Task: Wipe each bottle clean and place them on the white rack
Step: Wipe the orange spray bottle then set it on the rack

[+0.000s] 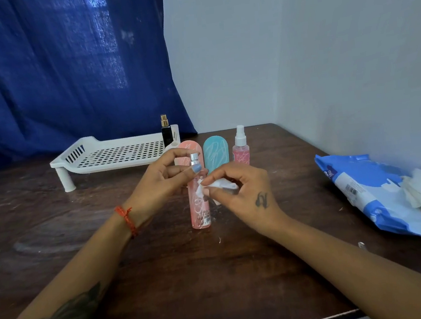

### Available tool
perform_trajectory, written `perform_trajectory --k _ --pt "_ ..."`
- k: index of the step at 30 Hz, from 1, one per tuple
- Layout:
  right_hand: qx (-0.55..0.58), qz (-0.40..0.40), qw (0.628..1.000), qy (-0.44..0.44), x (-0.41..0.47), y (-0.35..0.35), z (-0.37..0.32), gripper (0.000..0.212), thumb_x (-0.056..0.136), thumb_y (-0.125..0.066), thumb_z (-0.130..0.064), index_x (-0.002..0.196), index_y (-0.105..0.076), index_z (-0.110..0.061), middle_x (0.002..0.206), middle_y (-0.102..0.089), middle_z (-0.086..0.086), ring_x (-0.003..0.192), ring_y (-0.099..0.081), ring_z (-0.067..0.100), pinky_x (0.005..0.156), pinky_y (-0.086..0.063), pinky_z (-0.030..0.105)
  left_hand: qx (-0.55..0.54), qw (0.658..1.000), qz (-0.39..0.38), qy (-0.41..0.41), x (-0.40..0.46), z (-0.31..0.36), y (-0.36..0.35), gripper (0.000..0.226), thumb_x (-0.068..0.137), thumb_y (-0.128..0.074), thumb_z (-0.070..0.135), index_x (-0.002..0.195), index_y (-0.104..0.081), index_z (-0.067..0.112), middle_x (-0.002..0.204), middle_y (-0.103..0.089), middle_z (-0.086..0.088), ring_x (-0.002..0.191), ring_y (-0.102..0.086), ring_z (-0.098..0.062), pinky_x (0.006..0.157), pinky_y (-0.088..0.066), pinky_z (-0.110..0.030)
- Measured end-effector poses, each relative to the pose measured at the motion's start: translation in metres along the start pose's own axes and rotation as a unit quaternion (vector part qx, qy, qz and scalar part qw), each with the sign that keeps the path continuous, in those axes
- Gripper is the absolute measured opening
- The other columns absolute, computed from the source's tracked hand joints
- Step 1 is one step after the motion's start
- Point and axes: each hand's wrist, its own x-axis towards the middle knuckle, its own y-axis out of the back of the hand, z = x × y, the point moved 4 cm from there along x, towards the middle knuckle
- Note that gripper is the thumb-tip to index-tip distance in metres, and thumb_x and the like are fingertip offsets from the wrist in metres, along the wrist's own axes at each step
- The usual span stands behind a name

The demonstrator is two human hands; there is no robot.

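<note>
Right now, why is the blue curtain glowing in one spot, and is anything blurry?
Head view: daylight shines through the dark blue cloth curtain, making a pale patch. The dark brown wooden table shows a dull sheen. The white wipe in the right hand looks a bit smeared, and the edges bend from the wide lens.

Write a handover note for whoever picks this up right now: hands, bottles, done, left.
Left hand steadies the slim pink bottle near its silver top, upright on the table.
Right hand presses a white wipe to its side.
Done: black bottle stands on the white rack.
Left: finish this one, then the pink capsule bottle, teal capsule bottle and pink spray bottle.
Wipes pack at right.
</note>
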Motion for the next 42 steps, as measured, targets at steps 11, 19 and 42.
perform_trajectory --k 11,19,42 --pt "-0.011 0.039 0.998 -0.044 0.000 0.008 0.001 0.020 0.073 -0.078 -0.016 0.088 -0.065 -0.020 0.082 -0.059 -0.021 0.082 -0.061 -0.002 0.063 -0.048 0.007 0.013 1.000 0.028 -0.004 0.002 -0.004 0.003 0.025 0.079 -0.063 0.022 0.102 -0.055 0.024 0.086 -0.075 -0.006 0.079 -0.071 -0.018 0.071 -0.058 -0.027" --pt "-0.049 -0.021 0.998 0.043 -0.001 -0.002 0.001 0.014 0.074 -0.074 -0.012 0.088 -0.073 -0.013 0.087 -0.068 -0.007 0.082 -0.061 0.001 0.073 -0.046 0.010 0.037 0.997 0.057 -0.022 0.002 -0.003 0.003 0.036 0.073 -0.065 0.028 0.106 -0.056 0.016 0.085 -0.073 -0.009 0.080 -0.071 -0.017 0.069 -0.056 -0.023" --pt "-0.098 0.003 0.989 0.107 -0.004 -0.003 -0.005 0.013 0.077 -0.072 -0.013 0.089 -0.072 -0.009 0.086 -0.072 0.002 0.080 -0.064 0.005 0.072 -0.052 0.017 0.071 0.994 0.074 -0.045 0.002 -0.003 0.005 0.043 0.063 -0.069 0.039 0.097 -0.054 0.017 0.068 -0.069 0.002 0.071 -0.069 -0.017 0.071 -0.057 -0.032"
